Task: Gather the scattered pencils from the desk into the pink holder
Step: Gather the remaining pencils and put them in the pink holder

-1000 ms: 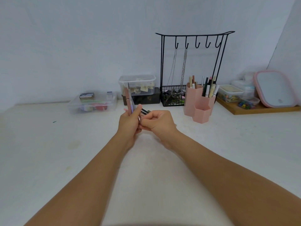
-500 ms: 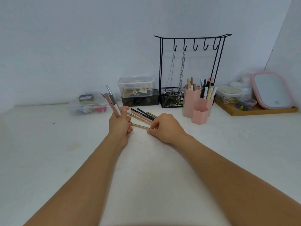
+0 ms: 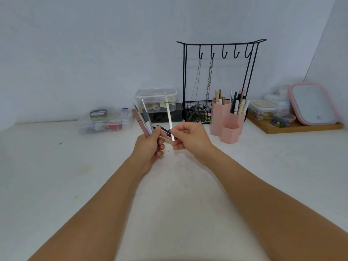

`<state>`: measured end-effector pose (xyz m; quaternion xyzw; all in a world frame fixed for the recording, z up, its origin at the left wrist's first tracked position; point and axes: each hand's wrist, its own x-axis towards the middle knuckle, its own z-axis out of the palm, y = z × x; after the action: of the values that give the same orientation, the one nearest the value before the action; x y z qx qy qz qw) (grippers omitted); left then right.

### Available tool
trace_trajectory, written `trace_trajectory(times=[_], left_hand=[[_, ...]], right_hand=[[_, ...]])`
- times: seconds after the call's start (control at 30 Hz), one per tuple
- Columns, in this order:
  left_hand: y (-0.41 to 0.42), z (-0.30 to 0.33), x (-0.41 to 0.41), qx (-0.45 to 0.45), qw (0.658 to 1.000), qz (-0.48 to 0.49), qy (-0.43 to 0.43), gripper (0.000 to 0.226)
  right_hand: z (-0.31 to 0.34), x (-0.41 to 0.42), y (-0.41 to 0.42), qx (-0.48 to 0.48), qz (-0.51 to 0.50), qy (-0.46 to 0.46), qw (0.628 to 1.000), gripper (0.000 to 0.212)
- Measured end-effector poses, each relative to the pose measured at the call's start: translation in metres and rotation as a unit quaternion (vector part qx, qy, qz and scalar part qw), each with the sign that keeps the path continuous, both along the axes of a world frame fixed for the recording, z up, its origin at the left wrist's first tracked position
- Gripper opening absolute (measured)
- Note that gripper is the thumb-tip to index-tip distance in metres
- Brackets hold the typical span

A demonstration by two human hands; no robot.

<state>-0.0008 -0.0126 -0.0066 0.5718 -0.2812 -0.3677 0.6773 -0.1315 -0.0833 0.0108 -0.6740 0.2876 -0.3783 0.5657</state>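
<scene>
Head view. My left hand (image 3: 148,149) is curled around a fanned bunch of pencils (image 3: 144,122), tips pointing to about 11 o'clock; a pink one and a lilac-tipped one are clearest. My right hand (image 3: 190,139) sits just beside it at 3 o'clock, thumb and forefinger pinching a single white pencil (image 3: 169,114) near its lower end. That pencil stands nearly upright, top leaning slightly toward 12 o'clock. Between the two hands a few dark and pink pencils (image 3: 165,133) show; I cannot tell whether they lie on the bench (image 3: 56,176) or are held.

The pink holder (image 3: 227,121) stands on the bench at roughly 2 o'clock from my right hand, near but apart. Its two taller hexagonal cells hold pens and pencils; the low front cell looks hollow.

Behind: black hook rack (image 3: 220,80) with chains at 12 o'clock, stacked clear box (image 3: 156,98) at 11 o'clock, flat clear box (image 3: 105,121) at 10 o'clock, wooden tray (image 3: 293,127) with a pink-rimmed mirror (image 3: 313,104) at 3 o'clock.
</scene>
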Motion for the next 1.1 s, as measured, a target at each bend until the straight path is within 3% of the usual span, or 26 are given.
trace_trajectory(times=[0.37,0.5,0.73,0.83,0.93,1.0,1.1], left_hand=[[0.0,0.001,-0.012,-0.026,0.994,-0.077,0.067,0.037],[-0.002,-0.001,-0.012,-0.029,0.992,-0.096,0.08,0.039],[-0.002,-0.004,-0.008,-0.028,0.994,-0.105,0.019,0.032],[-0.004,-0.002,-0.005,-0.011,1.0,-0.025,-0.003,0.031],[-0.004,0.001,0.003,-0.013,0.999,0.04,0.017,0.029],[-0.002,0.002,0.006,-0.012,0.998,0.052,0.016,0.033],[-0.001,0.003,0.007,0.012,0.998,0.056,0.012,0.037]], right_hand=[[-0.017,0.014,0.003,-0.066,-0.037,-0.006,0.997,0.003],[-0.023,0.011,-0.003,-0.139,-0.065,0.08,0.985,0.004],[-0.024,0.013,-0.003,-0.196,-0.042,0.109,0.974,0.011],[-0.017,0.009,-0.012,-0.21,-0.122,0.082,0.966,0.01],[-0.017,-0.005,-0.033,-0.258,-0.2,0.208,0.922,0.013],[-0.02,-0.012,-0.043,-0.247,-0.197,0.307,0.898,0.017],[-0.024,-0.015,-0.048,-0.251,-0.18,0.367,0.878,0.017]])
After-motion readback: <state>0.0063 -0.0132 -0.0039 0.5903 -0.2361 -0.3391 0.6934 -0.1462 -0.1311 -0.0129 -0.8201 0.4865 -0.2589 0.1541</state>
